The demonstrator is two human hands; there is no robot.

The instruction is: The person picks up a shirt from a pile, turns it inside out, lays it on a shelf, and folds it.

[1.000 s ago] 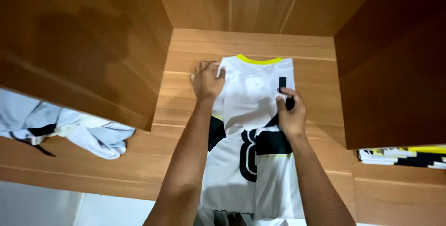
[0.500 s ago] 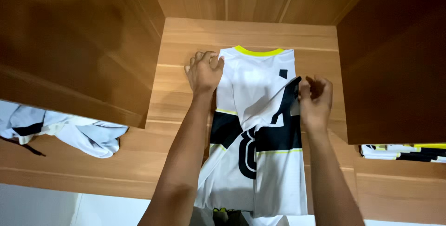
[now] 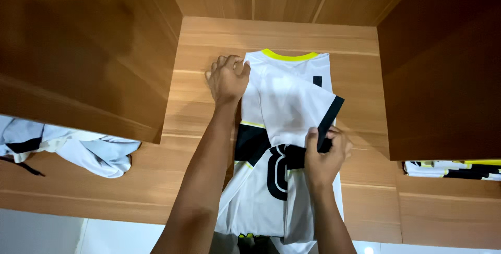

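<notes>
Jersey (image 3: 282, 128), white with black bands and a yellow collar, lies flat on the wooden shelf (image 3: 360, 76). Right hand (image 3: 323, 152), nearer, pinches its black-edged sleeve closed between the fingers, folding it inward. Left hand (image 3: 228, 79), farther, presses the jersey's left shoulder edge, fingers curled, pinning the cloth. Crumpled garments (image 3: 78, 147) lie well left of the jersey.
</notes>
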